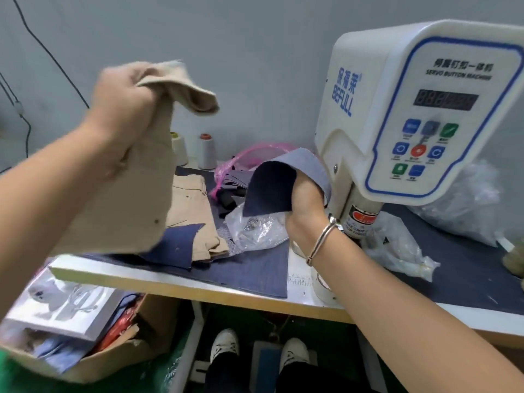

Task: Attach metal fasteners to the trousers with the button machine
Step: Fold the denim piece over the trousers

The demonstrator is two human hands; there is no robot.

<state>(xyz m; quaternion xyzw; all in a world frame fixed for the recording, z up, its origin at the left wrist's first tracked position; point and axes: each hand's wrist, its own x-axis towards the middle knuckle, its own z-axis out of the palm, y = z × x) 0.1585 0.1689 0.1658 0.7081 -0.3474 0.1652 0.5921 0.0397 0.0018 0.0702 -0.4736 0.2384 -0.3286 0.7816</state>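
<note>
Beige trousers (133,177) bunched in L hand (124,106) grip — R hand (304,202) grips navy cloth (269,188) by button machine (411,109).

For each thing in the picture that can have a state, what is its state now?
Left hand: raised, gripping the beige trousers.
Beige trousers: lifted, hanging above the table.
Right hand: holding the dark blue fabric piece.
Dark blue fabric piece: curled over the hand, off the table.
Button machine: display lit, digits blurred.
Second beige trousers: lying on the table.
Clear bag: lying crumpled, small metal parts inside.
Thread cones: upright.
</note>
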